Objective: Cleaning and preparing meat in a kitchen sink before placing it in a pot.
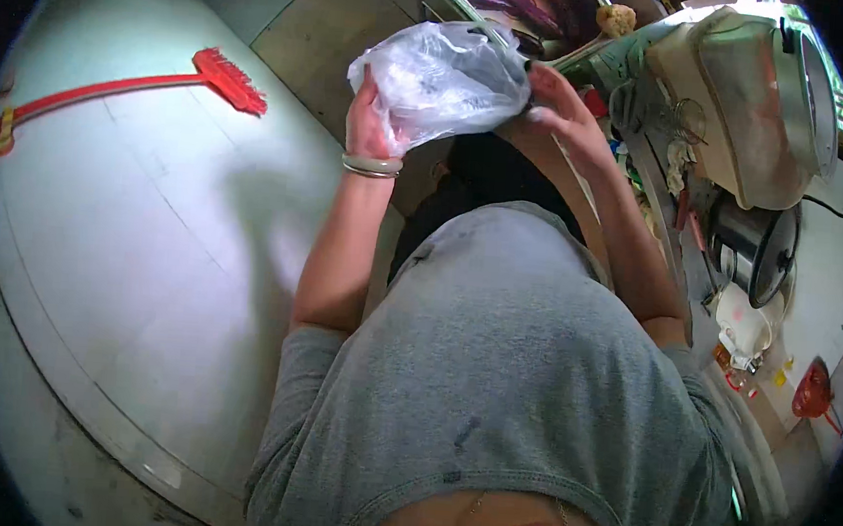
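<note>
A clear, crumpled plastic bag (444, 79) is spread between my two hands in front of my body. My left hand (377, 123) is closed on the bag's left side, with the thumb pointing up in front and the other fingers partly hidden by the plastic. At the bag's right edge, my right hand (561, 107) has its thumb and fingertips bent in on the rim. The bag looks puffed out toward the right. White, bunched plastic shows on its left part; whether anything lies inside I cannot tell.
A red broom (229, 80) leans at the left against a pale tiled surface. Beyond the bag, purple eggplants (518, 4) lie in a tray. Along the right counter stand a large beige container (746, 100), a metal pot (736, 231), a wire whisk (689, 118) and a red strainer (811, 391).
</note>
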